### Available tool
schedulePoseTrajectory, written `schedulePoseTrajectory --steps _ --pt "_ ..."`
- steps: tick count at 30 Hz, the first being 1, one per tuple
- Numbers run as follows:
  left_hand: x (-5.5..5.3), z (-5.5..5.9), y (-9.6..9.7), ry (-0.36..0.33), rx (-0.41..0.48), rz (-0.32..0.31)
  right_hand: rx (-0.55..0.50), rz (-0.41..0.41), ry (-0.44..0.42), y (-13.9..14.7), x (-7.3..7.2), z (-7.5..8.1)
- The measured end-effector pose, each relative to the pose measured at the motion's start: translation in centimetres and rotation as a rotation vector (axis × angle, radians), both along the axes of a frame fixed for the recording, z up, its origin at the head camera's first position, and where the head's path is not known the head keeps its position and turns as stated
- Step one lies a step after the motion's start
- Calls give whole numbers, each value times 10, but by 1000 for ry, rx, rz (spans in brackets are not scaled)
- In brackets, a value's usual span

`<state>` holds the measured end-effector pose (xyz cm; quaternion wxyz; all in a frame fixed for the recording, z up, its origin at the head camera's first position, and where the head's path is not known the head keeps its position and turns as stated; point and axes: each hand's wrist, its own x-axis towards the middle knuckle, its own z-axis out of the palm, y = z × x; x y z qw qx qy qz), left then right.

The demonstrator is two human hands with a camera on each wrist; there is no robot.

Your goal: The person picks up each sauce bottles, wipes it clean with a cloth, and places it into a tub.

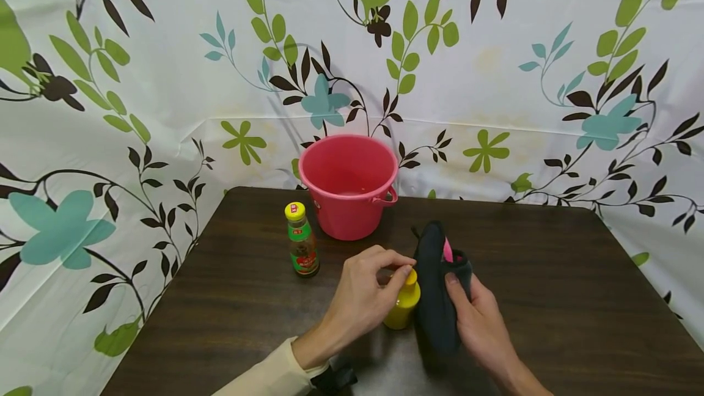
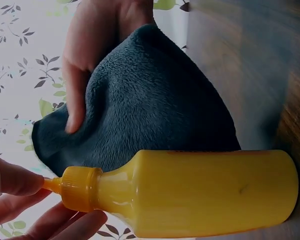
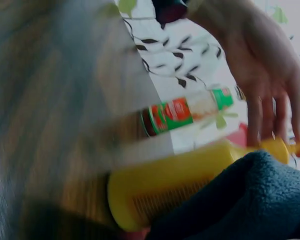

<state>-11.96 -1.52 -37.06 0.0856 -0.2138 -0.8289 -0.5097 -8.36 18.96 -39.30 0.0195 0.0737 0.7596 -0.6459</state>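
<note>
On a dark wooden table (image 1: 550,286), the head view shows a pink bucket (image 1: 349,216) and a glass sauce bottle (image 1: 304,246) behind an upright yellow squeeze bottle (image 1: 406,305), with the left hand (image 1: 364,298) at its top and the right hand (image 1: 486,322) gripping a dark cloth (image 1: 437,304) just beside it. The left wrist view makes clear that the left thumb and a finger pinch the nozzle tip (image 2: 52,185), and that the cloth is plush. The right wrist view, blurred, reveals a block of print (image 3: 172,197) on the yellow squeeze bottle, unseen from the head.
</note>
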Motion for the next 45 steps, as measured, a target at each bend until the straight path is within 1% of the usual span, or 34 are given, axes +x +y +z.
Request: schedulePoseTrajectory --steps 2,4,9,12,20,29,38,42,45 --pt "0 -1 0 -1 6 -4 22 31 3 -8 2 -1" --pt "-1 -1 1 5 11 -5 65 56 26 -13 3 -3" --pt "-2 -3 1 43 38 -2 161 134 160 -25 6 -6" --pt "-3 -3 2 53 50 3 191 158 207 -28 8 -7" --pt "-3 -3 1 33 45 -12 213 167 216 -32 10 -7" --pt "-5 -1 1 17 33 -11 243 155 230 -33 10 -9" --pt "-5 0 1 32 11 -12 288 131 240 -33 9 -14" --pt "-6 1 1 34 -4 -12 302 112 232 -32 9 -18" --pt "-5 1 1 33 -14 -10 294 106 217 -31 10 -22"
